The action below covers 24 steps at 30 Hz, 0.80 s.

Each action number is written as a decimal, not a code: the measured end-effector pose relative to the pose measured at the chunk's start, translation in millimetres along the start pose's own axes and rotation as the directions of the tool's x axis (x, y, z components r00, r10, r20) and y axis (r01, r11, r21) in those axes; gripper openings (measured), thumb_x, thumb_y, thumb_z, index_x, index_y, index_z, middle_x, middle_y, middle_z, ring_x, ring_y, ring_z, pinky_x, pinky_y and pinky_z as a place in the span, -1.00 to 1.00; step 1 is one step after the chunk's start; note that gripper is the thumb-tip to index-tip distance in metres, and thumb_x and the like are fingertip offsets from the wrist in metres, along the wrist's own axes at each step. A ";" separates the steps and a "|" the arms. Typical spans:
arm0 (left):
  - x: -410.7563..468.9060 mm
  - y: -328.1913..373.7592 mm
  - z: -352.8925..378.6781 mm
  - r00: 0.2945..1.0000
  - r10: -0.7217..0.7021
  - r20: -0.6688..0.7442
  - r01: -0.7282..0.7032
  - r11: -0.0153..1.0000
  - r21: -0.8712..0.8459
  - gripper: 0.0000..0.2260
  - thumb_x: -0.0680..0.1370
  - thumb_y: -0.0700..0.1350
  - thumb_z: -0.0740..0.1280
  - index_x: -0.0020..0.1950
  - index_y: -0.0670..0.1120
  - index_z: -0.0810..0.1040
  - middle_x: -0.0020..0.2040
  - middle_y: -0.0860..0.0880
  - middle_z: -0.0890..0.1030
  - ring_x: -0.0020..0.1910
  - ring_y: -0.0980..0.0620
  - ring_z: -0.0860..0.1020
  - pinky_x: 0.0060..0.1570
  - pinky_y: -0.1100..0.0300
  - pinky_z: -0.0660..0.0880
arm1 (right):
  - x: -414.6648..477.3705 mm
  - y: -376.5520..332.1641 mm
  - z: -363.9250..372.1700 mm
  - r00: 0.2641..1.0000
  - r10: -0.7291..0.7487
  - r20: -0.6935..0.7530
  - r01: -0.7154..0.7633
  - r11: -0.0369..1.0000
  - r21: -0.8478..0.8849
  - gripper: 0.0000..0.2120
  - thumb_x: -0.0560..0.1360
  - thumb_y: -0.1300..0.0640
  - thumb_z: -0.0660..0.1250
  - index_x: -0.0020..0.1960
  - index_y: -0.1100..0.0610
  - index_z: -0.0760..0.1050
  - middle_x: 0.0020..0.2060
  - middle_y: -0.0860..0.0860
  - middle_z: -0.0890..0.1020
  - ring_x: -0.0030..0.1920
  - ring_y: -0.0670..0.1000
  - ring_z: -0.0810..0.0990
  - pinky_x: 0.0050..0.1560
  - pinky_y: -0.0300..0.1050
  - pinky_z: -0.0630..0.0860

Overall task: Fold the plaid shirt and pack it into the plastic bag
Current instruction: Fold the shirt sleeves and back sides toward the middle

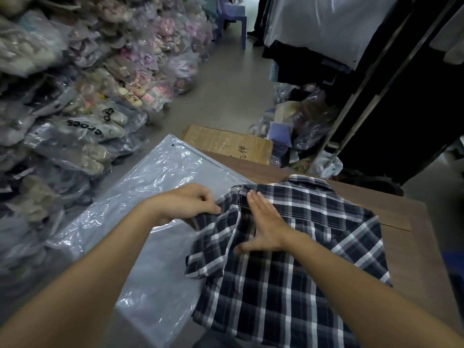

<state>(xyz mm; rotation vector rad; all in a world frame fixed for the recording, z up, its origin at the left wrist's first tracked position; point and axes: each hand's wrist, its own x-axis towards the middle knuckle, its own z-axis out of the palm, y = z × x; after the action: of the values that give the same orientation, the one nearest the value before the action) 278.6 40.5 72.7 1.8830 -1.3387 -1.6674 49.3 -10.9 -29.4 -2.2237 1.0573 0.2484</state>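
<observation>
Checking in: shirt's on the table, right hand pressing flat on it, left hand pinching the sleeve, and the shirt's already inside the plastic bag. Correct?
Not quite. In the head view the plaid shirt is not inside the plastic bag; the bag lies beside it. The rest stands.

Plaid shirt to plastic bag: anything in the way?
Nothing visible. The plastic bag lies flat directly beside the plaid shirt, under its left edge. Left hand pinches the sleeve; right hand presses flat.
</observation>
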 end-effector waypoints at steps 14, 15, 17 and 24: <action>55.6 12.5 139.3 0.970 0.140 0.196 -0.198 0.928 0.316 -0.85 0.54 0.02 0.41 0.00 -0.04 0.58 -0.03 0.01 0.63 -0.04 0.03 0.61 0.00 0.13 0.56 | -31.3 46.3 -13.0 0.909 0.403 -0.105 -0.265 0.756 0.598 -0.62 0.50 0.08 0.45 0.28 0.12 0.50 -0.21 0.01 0.69 -0.16 -0.01 0.64 -0.13 -0.09 0.56; 55.9 6.5 133.9 0.974 0.198 0.113 -0.226 0.906 0.358 -0.90 0.53 -0.02 0.43 -0.07 0.00 0.56 -0.09 0.05 0.61 -0.07 0.03 0.61 -0.06 0.16 0.55 | -30.8 47.6 -10.5 0.910 0.394 -0.127 -0.267 0.794 0.546 -0.61 0.50 0.12 0.45 0.30 0.11 0.48 -0.23 -0.01 0.69 -0.17 -0.03 0.64 -0.13 -0.09 0.55; 51.9 -6.6 119.1 0.949 0.314 -0.027 -0.250 0.803 0.542 -0.83 0.49 0.00 0.47 -0.08 0.05 0.49 -0.08 0.08 0.53 -0.05 0.03 0.55 -0.07 0.13 0.54 | -29.9 45.4 -8.8 0.915 0.359 -0.183 -0.249 0.861 0.444 -0.63 0.53 0.13 0.41 0.30 0.07 0.42 -0.22 -0.04 0.67 -0.12 -0.02 0.62 -0.09 -0.02 0.58; 38.0 -54.5 114.7 0.910 0.415 -0.003 -0.284 0.627 0.725 -0.25 0.51 0.34 0.25 0.54 -0.06 0.19 0.52 -0.01 0.18 0.50 0.01 0.14 0.44 0.04 0.24 | -15.5 14.0 -7.5 0.880 -0.079 -0.468 0.054 0.996 -0.068 -0.72 0.60 0.07 0.22 0.29 0.05 0.44 0.28 0.01 0.45 0.22 0.07 0.42 0.02 0.01 0.53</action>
<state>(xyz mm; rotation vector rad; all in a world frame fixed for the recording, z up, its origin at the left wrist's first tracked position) 196.3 79.6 -23.5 1.8549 -2.3276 -0.7908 27.9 -12.4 -23.7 -2.4274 1.2273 -0.3203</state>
